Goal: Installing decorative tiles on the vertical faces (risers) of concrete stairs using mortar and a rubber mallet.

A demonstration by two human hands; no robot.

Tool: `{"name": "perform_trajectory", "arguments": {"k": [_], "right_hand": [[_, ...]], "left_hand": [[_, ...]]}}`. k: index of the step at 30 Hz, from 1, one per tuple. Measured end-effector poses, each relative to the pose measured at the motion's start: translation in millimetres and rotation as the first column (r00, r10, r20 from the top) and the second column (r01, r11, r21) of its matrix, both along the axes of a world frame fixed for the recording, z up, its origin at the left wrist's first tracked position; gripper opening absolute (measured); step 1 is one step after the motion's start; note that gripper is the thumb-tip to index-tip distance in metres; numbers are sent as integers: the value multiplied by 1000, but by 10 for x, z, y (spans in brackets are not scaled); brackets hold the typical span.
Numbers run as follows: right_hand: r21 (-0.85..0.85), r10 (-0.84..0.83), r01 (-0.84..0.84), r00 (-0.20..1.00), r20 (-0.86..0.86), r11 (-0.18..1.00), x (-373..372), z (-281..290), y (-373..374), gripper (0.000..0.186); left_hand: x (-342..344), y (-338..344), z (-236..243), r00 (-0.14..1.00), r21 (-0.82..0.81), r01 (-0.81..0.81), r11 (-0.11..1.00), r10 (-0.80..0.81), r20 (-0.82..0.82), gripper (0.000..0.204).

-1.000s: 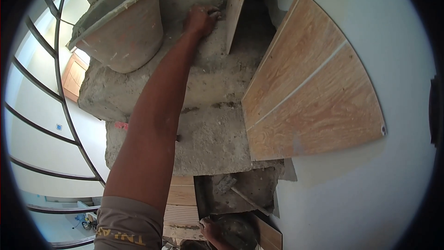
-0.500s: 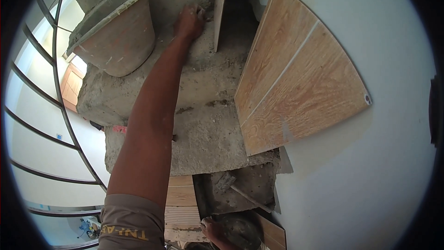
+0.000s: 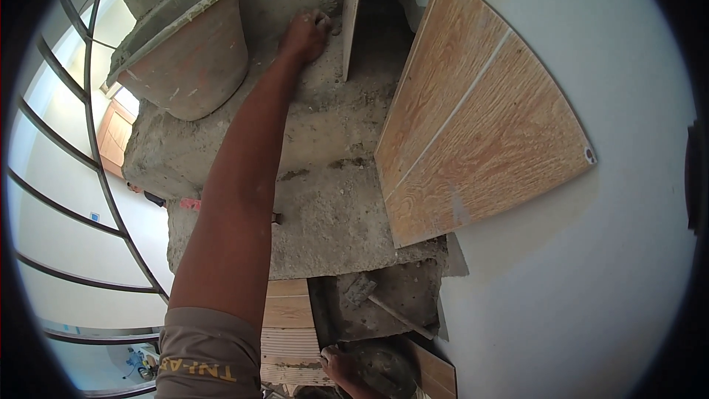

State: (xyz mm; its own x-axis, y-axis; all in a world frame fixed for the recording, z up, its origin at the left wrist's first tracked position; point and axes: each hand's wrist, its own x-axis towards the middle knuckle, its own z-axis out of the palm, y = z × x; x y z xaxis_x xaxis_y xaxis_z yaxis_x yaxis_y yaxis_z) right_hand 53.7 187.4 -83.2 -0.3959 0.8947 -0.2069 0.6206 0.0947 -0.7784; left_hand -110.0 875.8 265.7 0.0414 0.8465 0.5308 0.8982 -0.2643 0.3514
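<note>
Left of the far upright panel (image 3: 354,7), my apparent reach needs clearance next, left hand (image 3: 305,35) curled, what it or my right hand (image 3: 340,366) pinches I can't tell.

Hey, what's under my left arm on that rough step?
On the step, a pinkish-red piece shows left of your left arm, and a dark tip right of it. The arm hides what lies between, so I can't tell whether they join.

Yellow capital lettering (image 3: 198,369) runs across the person's grey-brown sleeve (image 3: 210,331), partly creased.
</note>
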Motion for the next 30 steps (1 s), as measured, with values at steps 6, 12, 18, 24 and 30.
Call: {"name": "perform_trajectory", "arguments": {"k": [6, 12, 18, 24, 30], "right_hand": [[-58, -24, 22, 999, -21, 998, -11, 61, 39, 20], [-87, -1, 2, 1000, 3, 996, 82, 249, 66, 21], [-99, 44, -43, 999, 7, 994, 67, 197, 145, 14], [-51, 46, -46, 999, -9, 998, 123, 70, 174, 14], [-33, 113, -111, 992, 48, 993, 21, 173, 168, 21]], "left_hand": [[106, -219, 54, 977, 222, -204, 954, 182, 114, 29], [129, -1431, 605, 910, 255, 80, 963, -175, 375, 27], [238, -4349, -254, 763, -46, -3, 999, 32, 646, 8], [391, -6966, -1476, 236, -418, -381, 825, 524, 818, 16], [337, -8517, -2744, -45, -774, -518, 364, 892, 449, 16]]}}
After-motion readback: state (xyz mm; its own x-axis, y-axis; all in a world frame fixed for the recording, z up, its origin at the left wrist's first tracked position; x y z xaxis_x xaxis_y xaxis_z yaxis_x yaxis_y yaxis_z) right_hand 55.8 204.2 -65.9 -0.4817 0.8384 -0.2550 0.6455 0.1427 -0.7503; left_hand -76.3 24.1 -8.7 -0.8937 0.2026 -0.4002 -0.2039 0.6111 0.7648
